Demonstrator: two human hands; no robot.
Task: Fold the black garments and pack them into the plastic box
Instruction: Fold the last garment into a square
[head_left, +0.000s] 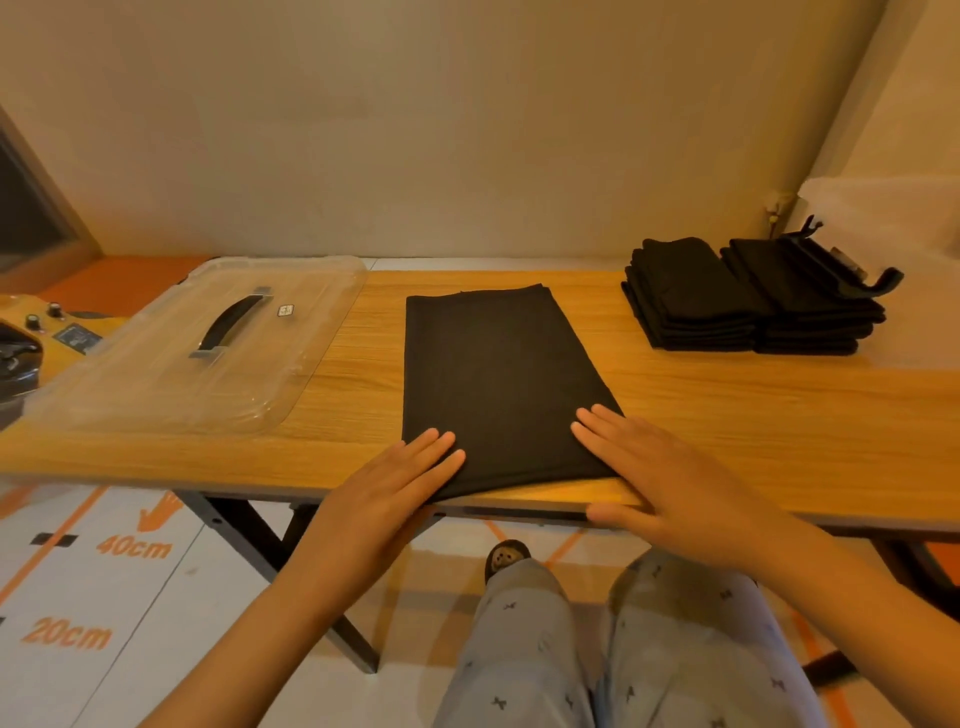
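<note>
A black garment (498, 379) lies flat as a long folded strip on the wooden table (727, 415), running from the front edge toward the wall. My left hand (384, 493) rests with straight fingers on its near left corner. My right hand (660, 478) lies flat on its near right corner, at the table's front edge. Two stacks of folded black garments (748, 301) sit at the back right. A clear plastic box lid (208, 343) with a dark handle lies on the left of the table.
A black hanger (852, 265) rests on top of the right stack. A translucent plastic container (883, 218) stands behind the stacks at the far right. A machine with knobs (31, 332) sits at the left edge. My legs are below the table.
</note>
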